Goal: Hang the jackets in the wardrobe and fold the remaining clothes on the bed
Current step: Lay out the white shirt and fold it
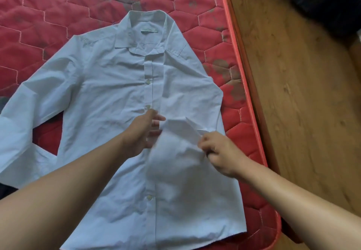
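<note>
Since the shirt lies flat by the bed's right edge, collar far and hem near, its long axis runs away from the person. The right hand pinches the cuff of the sleeve lying across the front. The left hand, fingers straight, touches the shirt just beside it. The other sleeve sprawls toward the left edge, nearer the left hand.
</note>
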